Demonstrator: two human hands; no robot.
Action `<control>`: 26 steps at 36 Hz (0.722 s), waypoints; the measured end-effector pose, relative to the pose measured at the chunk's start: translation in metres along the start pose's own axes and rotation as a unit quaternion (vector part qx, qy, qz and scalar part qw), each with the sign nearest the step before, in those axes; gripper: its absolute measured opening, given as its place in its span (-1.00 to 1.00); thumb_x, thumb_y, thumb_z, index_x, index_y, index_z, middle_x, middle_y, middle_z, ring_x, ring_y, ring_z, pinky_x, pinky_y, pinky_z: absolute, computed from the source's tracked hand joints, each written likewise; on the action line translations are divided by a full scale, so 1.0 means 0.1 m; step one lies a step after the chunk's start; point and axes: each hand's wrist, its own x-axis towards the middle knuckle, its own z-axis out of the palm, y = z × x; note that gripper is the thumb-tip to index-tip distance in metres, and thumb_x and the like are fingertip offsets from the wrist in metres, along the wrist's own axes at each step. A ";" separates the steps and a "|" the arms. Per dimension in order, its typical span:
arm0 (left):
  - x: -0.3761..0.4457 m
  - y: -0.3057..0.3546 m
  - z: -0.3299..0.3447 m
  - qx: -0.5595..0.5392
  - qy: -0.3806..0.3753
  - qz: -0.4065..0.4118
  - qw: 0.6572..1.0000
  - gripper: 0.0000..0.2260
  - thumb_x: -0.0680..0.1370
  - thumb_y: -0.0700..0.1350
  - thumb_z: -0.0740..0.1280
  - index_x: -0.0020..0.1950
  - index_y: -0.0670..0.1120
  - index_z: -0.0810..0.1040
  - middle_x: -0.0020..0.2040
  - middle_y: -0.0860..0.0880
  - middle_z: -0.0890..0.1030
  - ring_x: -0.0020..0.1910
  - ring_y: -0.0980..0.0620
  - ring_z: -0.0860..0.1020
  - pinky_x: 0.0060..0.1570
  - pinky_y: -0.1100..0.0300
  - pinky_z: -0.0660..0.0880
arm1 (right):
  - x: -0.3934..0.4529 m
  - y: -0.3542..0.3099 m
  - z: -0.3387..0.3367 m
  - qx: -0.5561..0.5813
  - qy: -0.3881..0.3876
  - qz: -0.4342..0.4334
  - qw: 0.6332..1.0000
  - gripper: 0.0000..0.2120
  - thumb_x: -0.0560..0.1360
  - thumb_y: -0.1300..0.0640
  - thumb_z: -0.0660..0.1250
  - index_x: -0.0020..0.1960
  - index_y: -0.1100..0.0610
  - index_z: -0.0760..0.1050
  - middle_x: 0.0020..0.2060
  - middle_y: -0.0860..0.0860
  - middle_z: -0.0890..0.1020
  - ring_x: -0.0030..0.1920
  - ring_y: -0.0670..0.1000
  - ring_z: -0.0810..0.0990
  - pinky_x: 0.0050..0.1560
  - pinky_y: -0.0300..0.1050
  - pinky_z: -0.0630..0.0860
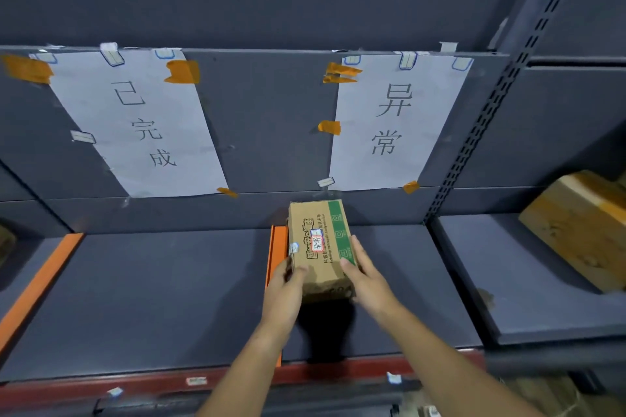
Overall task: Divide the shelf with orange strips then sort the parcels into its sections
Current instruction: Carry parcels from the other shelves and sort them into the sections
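Note:
A small brown cardboard parcel (320, 244) with a green stripe and a white sticker lies on the dark grey shelf (169, 298), just right of the middle orange strip (278, 247). My left hand (284, 291) holds its near left corner, thumb on top. On the parcel's near right edge rests my right hand (367, 278), fingers lying along the green stripe. A second orange strip (44, 278) runs along the shelf at the far left. Two paper signs, left sign (142, 125) and right sign (393, 122), hang on the back panel above the two sections.
A larger brown parcel (582, 230) sits tilted on the neighbouring shelf to the right, past the perforated upright (474, 132). A red front rail (338, 372) edges the shelf. Scraps of orange tape hold the signs.

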 end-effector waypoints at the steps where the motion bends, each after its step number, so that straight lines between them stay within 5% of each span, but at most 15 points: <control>1: -0.03 0.00 0.00 0.005 0.002 0.004 1.000 -0.73 0.62 -0.01 0.30 0.30 0.18 0.55 0.16 0.21 0.66 0.21 0.17 0.59 0.34 0.03 0.47 | -0.03 -0.02 -0.01 -0.007 0.002 0.001 1.000 -0.49 0.64 -0.14 0.28 0.36 -0.64 0.14 0.40 -0.33 0.47 0.42 -0.12 0.45 0.52 0.12 0.34; 4: -0.14 0.02 -0.02 0.012 0.011 0.015 1.000 -0.71 0.63 -0.08 0.31 0.35 0.12 0.53 0.20 0.19 0.63 0.23 0.17 0.55 0.33 0.10 0.45 | -0.11 -0.04 -0.08 -0.030 0.017 -0.006 0.999 -0.46 0.65 -0.12 0.26 0.58 -0.29 0.18 0.37 -0.31 0.41 0.45 -0.13 0.36 0.54 0.00 0.25; 9: -0.33 0.00 -0.07 0.063 0.028 0.039 0.997 -0.73 0.62 -0.10 0.34 0.31 0.13 0.51 0.26 0.15 0.59 0.29 0.12 0.51 0.33 0.07 0.45 | -0.25 0.09 -0.21 -0.080 0.014 -0.019 0.997 -0.44 0.64 -0.13 0.27 0.60 -0.11 0.23 0.51 -0.14 0.39 0.50 -0.09 0.33 0.52 -0.04 0.25; 13: -0.52 -0.02 -0.04 0.089 0.063 0.065 0.992 -0.62 0.63 -0.17 0.32 0.45 -0.02 0.43 0.26 0.13 0.51 0.23 0.14 0.46 0.25 0.18 0.39 | -0.36 0.25 -0.34 -0.138 -0.017 -0.040 0.989 -0.45 0.63 -0.16 0.28 0.58 -0.11 0.27 0.53 -0.09 0.36 0.54 -0.03 0.29 0.56 -0.01 0.24; 16: -0.70 -0.07 0.03 0.120 0.098 0.084 0.984 -0.66 0.61 -0.19 0.34 0.35 0.07 0.44 0.19 0.17 0.50 0.18 0.12 0.52 0.19 0.21 0.45 | -0.47 0.37 -0.52 -0.213 -0.029 -0.048 0.975 -0.43 0.61 -0.24 0.24 0.58 -0.16 0.25 0.57 -0.04 0.29 0.59 -0.01 0.20 0.58 0.05 0.18; 26: -1.16 -0.46 0.54 0.371 0.117 0.185 0.902 -0.48 0.51 -0.14 0.46 0.45 -0.12 0.45 0.47 -0.06 0.38 0.48 -0.07 0.32 0.48 0.07 0.23 | -1.13 0.62 -1.36 -0.397 -0.049 -0.068 0.914 -0.37 0.61 -0.35 0.13 0.62 -0.25 0.07 0.65 -0.11 -0.01 0.65 0.08 -0.11 0.62 0.09 0.00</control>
